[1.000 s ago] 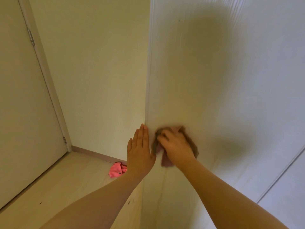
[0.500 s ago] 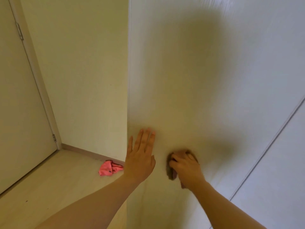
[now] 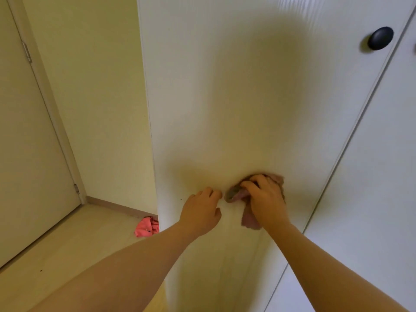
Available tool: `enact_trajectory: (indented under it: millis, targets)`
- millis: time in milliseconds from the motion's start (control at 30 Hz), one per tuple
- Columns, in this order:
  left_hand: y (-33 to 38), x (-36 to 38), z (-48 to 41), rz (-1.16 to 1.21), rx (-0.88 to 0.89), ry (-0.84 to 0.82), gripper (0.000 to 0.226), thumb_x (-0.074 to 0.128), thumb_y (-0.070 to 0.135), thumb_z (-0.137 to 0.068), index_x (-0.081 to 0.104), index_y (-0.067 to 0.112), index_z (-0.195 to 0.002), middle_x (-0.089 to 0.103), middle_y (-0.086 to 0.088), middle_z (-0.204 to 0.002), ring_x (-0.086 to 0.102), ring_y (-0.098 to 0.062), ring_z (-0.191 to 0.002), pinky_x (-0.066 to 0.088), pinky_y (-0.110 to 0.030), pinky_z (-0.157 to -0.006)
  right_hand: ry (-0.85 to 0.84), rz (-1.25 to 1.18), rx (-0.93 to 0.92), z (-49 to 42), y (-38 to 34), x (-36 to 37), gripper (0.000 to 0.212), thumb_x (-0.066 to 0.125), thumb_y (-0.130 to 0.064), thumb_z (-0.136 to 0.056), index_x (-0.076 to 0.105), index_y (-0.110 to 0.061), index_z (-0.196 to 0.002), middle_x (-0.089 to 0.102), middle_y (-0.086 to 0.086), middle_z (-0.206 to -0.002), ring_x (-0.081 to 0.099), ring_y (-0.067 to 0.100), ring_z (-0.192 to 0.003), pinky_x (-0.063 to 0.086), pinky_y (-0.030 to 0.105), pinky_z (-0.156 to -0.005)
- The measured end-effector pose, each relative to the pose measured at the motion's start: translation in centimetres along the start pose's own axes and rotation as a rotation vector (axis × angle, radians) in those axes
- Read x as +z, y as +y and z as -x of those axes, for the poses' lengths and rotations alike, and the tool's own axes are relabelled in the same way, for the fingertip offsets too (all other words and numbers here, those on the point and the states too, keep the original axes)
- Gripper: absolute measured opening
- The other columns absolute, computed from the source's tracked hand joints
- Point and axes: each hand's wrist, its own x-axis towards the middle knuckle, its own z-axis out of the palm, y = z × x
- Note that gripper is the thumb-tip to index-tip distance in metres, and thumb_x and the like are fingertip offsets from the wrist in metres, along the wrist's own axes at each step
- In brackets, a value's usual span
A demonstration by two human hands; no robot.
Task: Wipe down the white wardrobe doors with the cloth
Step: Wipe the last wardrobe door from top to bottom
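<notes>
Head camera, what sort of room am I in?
Likely a home bedroom or hallway: a white wardrobe door with a dark round knob, a hinged room door and pale floor.

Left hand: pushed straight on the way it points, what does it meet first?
The wardrobe door. The left hand points into that panel, its curled fingers apparently at the surface, though depth is unclear. The cloth held by the right hand lies off to the side, outside that line.
</notes>
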Motion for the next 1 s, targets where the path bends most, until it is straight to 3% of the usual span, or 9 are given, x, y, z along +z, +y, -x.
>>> enact_trajectory:
  millis: [67, 133, 267, 367, 467, 667, 767, 867, 1000]
  targets:
    - [0.6, -0.1, -0.1, 0.004, -0.019, -0.007, 0.037, 0.041, 0.028, -0.096, 0.042, 0.018, -0.132, 0.046, 0.0, -0.129, 0.049, -0.02, -0.112, 0.039, -0.027, -0.083, 0.101, -0.006, 0.068, -1.2, -0.5, -0.4, 0.027, 0.049, -0.019, -0.071, 0.072, -0.007, -0.079, 0.066, 0.012, -0.082, 0.043, 0.023, -0.085, 0.04, 0.031, -0.074]
    - [1.1, 0.2, -0.2, 0.008, -0.03, -0.009, 0.036, 0.041, 0.028, -0.096, 0.042, 0.018, -0.131, 0.046, 0.0, -0.129, 0.049, -0.02, -0.111, 0.04, -0.027, -0.084, 0.045, 0.081, -0.06, 0.9, 0.2, 0.5, 0.015, 0.067, -0.022, -0.062, 0.072, -0.013, -0.072, 0.066, 0.006, -0.078, 0.047, 0.021, -0.081, 0.043, 0.03, -0.068]
    - [1.9, 0.3, -0.6, 0.053, -0.044, -0.009, 0.039, 0.04, 0.027, -0.097, 0.04, 0.021, -0.135, 0.044, 0.002, -0.134, 0.049, -0.018, -0.113, 0.042, -0.027, -0.088, -0.544, 0.121, -0.247, 5.1, 3.2, 0.5, 0.059, 0.088, -0.044, -0.008, 0.068, -0.031, -0.063, 0.063, -0.012, -0.077, 0.056, 0.013, -0.081, 0.045, 0.026, -0.072]
    - [2.5, 0.6, -0.8, 0.057, -0.043, -0.008, 0.036, 0.041, 0.026, -0.097, 0.042, 0.021, -0.133, 0.045, 0.003, -0.133, 0.051, -0.018, -0.109, 0.04, -0.024, -0.082, -0.326, 0.079, -0.212, 2.8, 4.4, -1.2, 0.045, 0.091, -0.026, -0.03, 0.072, -0.021, -0.071, 0.066, 0.0, -0.078, 0.065, 0.024, -0.069, 0.051, 0.03, -0.06]
    - [3.7, 1.3, -1.1, 0.059, -0.056, -0.006, 0.033, 0.041, 0.025, -0.096, 0.045, 0.02, -0.129, 0.047, 0.003, -0.129, 0.053, -0.019, -0.104, 0.034, -0.021, -0.073, -0.072, 0.059, -0.07, 0.9, 4.9, -2.9, 0.017, 0.061, -0.018, -0.069, 0.072, -0.012, -0.081, 0.066, 0.008, -0.082, 0.064, 0.029, -0.07, 0.051, 0.034, -0.059]
    - [5.1, 1.6, -1.4, 0.05, -0.029, 0.035, 0.03, 0.039, 0.027, -0.098, 0.047, 0.02, -0.125, 0.051, 0.004, -0.124, 0.055, -0.018, -0.096, 0.037, -0.022, -0.071, -0.395, -0.011, -0.125, 7.2, 5.8, -1.0, 0.037, 0.089, -0.023, -0.035, 0.069, -0.021, -0.067, 0.065, -0.003, -0.076, 0.06, 0.02, -0.076, 0.055, 0.033, -0.059]
    - [5.0, 1.8, -1.4, 0.046, -0.049, 0.027, 0.028, 0.04, 0.025, -0.097, 0.049, 0.019, -0.123, 0.053, 0.004, -0.12, 0.056, -0.02, -0.093, 0.032, -0.022, -0.066, -0.135, -0.037, -0.062, 3.3, 5.8, -2.4, 0.012, 0.067, -0.015, -0.064, 0.071, -0.011, -0.075, 0.067, 0.005, -0.078, 0.062, 0.026, -0.071, 0.049, 0.031, -0.066]
    - [5.4, 1.9, -1.7, 0.058, -0.074, 0.083, 0.025, 0.042, 0.022, -0.096, 0.053, 0.015, -0.116, 0.058, -0.001, -0.112, 0.057, -0.024, -0.088, 0.032, -0.024, -0.064, 0.086, -0.033, 0.028, 0.7, 5.9, -3.4, 0.024, 0.049, -0.014, -0.076, 0.07, -0.005, -0.083, 0.066, 0.012, -0.085, 0.054, 0.026, -0.082, 0.044, 0.033, -0.072]
    - [5.7, 2.0, -1.2, 0.047, -0.073, 0.111, 0.022, 0.044, 0.021, -0.095, 0.057, 0.013, -0.111, 0.061, -0.001, -0.104, 0.058, -0.025, -0.079, 0.031, -0.025, -0.059, -0.167, 0.006, -0.108, 6.4, 5.8, -2.5, 0.019, 0.074, -0.014, -0.053, 0.071, -0.015, -0.072, 0.068, 0.003, -0.077, 0.065, 0.024, -0.068, 0.053, 0.028, -0.058]
